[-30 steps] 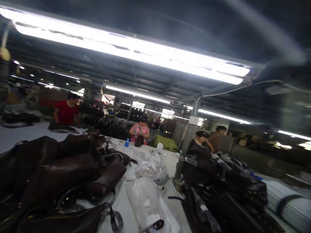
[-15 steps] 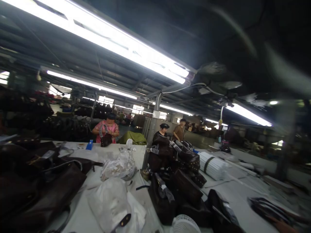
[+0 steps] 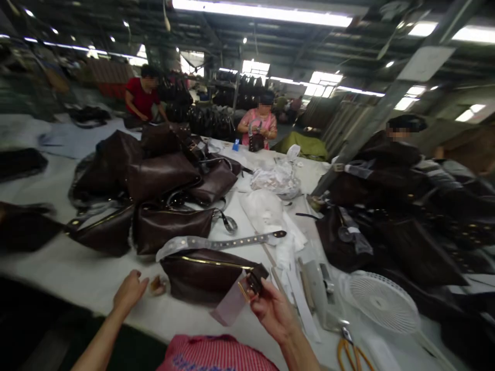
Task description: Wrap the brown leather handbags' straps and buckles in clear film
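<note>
In the head view, our right hand (image 3: 273, 309) pinches a dark gold-edged piece (image 3: 254, 282) at the nearest brown bag's (image 3: 204, 275) right end, best kept steady; our left hand (image 3: 129, 292) curls, whether empty we cannot tell. The bag lies on a white table (image 3: 95, 281), scissors (image 3: 350, 350) rightward, tube lights (image 3: 263, 13) overhead.

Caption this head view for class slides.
A gold-zipped brown bag on a white worktable, right hand at one end, left hand near the other.
</note>
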`<action>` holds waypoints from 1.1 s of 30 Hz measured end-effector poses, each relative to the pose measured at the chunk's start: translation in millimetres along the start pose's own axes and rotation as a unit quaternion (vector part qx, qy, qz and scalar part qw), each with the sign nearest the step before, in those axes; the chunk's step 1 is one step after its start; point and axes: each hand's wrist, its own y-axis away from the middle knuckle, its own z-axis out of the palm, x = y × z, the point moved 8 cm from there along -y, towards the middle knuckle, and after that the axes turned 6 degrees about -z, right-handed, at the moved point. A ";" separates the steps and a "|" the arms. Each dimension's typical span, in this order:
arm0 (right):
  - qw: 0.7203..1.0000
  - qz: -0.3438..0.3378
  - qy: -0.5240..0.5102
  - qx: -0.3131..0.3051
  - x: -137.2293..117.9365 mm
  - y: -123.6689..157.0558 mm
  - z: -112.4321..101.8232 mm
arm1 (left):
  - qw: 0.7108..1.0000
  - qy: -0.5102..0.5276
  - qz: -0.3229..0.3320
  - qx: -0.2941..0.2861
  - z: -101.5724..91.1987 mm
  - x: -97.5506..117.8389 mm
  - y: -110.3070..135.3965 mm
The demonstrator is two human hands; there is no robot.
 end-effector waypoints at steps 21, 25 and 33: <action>0.996 -0.003 0.085 -0.026 4.0 7.6 7.3 | 0.660 0.544 0.156 -0.494 28.8 205.5 192.8; 0.988 -0.063 0.141 -0.025 -5.5 12.5 13.1 | 0.713 0.518 0.134 -0.453 28.7 199.0 190.1; 0.951 -0.155 0.267 0.012 -23.1 18.1 14.2 | 0.704 0.550 0.108 -0.437 23.6 186.0 186.4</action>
